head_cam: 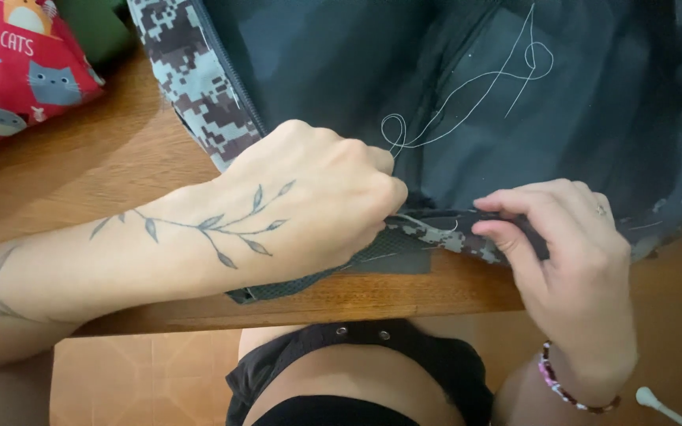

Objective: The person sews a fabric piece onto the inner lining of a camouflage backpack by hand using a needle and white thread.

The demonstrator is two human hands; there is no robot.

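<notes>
While the camouflage bag (199, 87) lies on the wooden surface (96, 150), its dark lining up, the left hand (309, 197) is closed around the bag's near hem and the right hand (570, 260) pinches that hem just beside it. White thread (467, 87) loops over the lining. Soft, limp and light, the fabric is best gripped at this folded edge.

Wooden table (120, 150) with warm sheen, tan tiled floor (136, 379) below (soft indoor light), red patterned cloth (17, 63) at corner
</notes>
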